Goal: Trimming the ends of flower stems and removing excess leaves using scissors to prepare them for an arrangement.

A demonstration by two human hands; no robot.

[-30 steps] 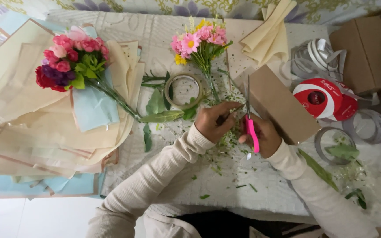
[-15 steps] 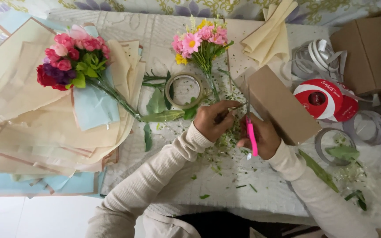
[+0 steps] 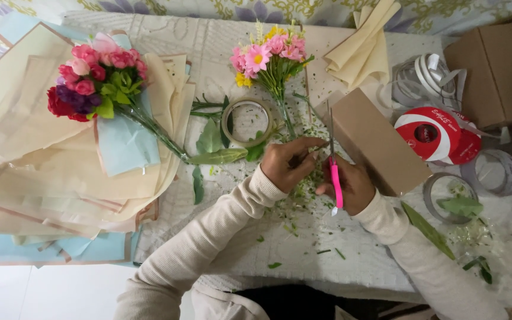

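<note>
1. At the far left, a stack of cream wrapping papers [image 3: 31,172] is spread over the table, with light blue sheets [image 3: 122,142] among them.
2. A bouquet of red, pink and purple roses [image 3: 93,77] is laid on the papers, its stems slanting down to the right.
3. A roll of clear tape [image 3: 247,121] is seen flat on the white quilted tablecloth [image 3: 303,261], with loose green leaves [image 3: 214,148] just beside it.
4. The left hand [image 3: 288,163], in a cream sleeve, is curled, and a thin green stem is pinched between its fingertips.
5. The stem belongs to a small bunch of pink and yellow flowers [image 3: 268,56], laid near the centre of the table with the heads pointing away from the person.
6. Pink-handled scissors [image 3: 334,172] are gripped in the right hand [image 3: 351,186], fingers closed around the handle, blades pointing away, beside the stem.
7. A brown cardboard box [image 3: 377,142] is placed just right of the hands.
8. Further right, a red and white ribbon spool [image 3: 437,133] and more tape rolls [image 3: 496,172] are seen.
</note>
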